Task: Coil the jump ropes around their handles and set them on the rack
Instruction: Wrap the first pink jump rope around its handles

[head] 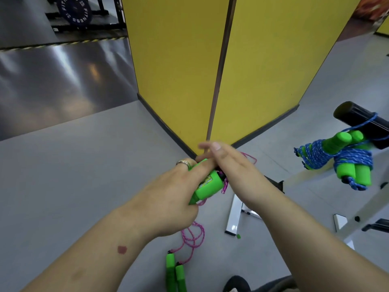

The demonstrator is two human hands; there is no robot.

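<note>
Hands meet in the middle of the view over a grey gym floor (63, 165). The left hand (174, 192), a ring (183, 162) on one finger, has its fingers curled round green jump-rope handles (207, 186), one with a printed label on its side, and grips them firmly. The right hand (229, 165) lies across the far end of those handles with its fingers fairly straight and blurred; whether it pinches the cord there cannot be told. A pink rope (250, 158) loops out just past the right hand's fingers, and more of it shows beside the handles at the left hand. Below the hands, on the floor, a second pink jump rope (193, 239) lies in loose loops, its two green handles (175, 272) side by side near the bottom edge. To the right, two blue jump ropes (345, 159) are already coiled round their green foam handles (355, 173) and hang from a black padded bar (357, 119) of a white-framed rack (233, 216); a blue cord loops over the bar. A yellow pillar (210, 60) with a dark base strip stands just beyond the hands. At the top left a dark weight plate (74, 10) marked FITNESS sits on a black stand.
</note>
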